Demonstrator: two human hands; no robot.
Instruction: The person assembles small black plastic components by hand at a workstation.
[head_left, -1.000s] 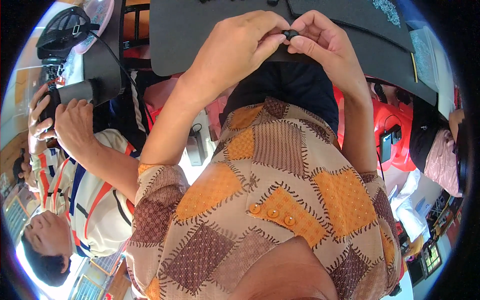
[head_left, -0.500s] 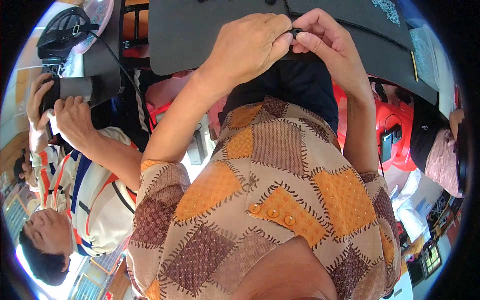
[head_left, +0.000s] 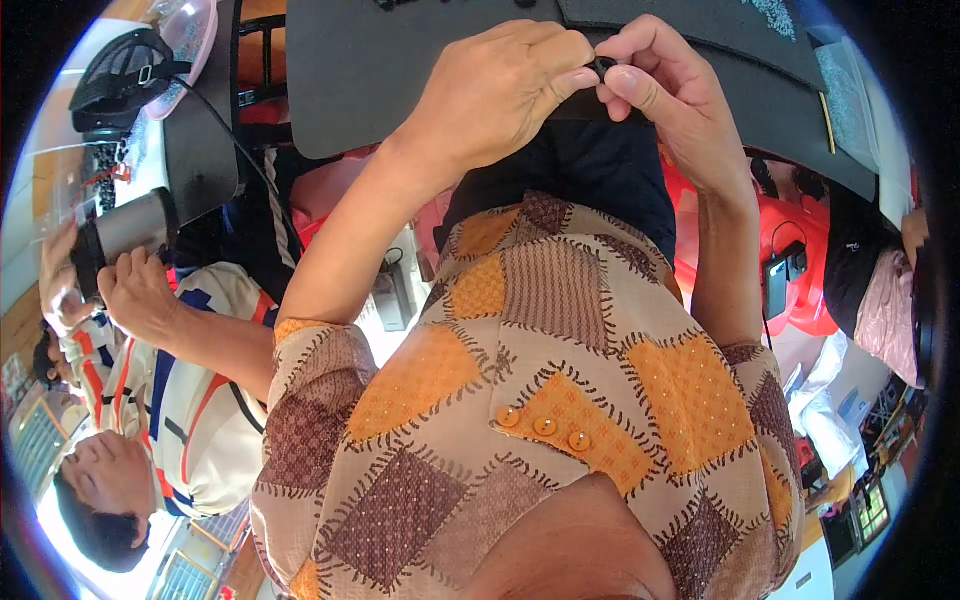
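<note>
Above the dark tabletop's near edge, my two hands meet around a small black part (head_left: 604, 66), rounded and only partly visible between the fingertips. My left hand (head_left: 498, 88) is closed, its thumb and bent forefinger pinching toward the part's left side. On the other side, my right hand (head_left: 672, 88) pinches the part between thumb and fingers. The fingers hide most of its shape, so I cannot make out its exact kind.
Small black pieces (head_left: 400, 4) lie at the tabletop's (head_left: 350, 90) far edge. A black board (head_left: 730, 62), pale blue granules (head_left: 772, 18), a clear bin (head_left: 848, 95) and a yellow stick (head_left: 828, 128) are on the right. At left a co-worker holds a dark cylindrical object (head_left: 130, 235) near a mesh cap (head_left: 115, 85).
Both my hands have shifted slightly right with the black part, and the right fingers have rolled a little over it. The co-worker's dark object has come lower and tilted.
</note>
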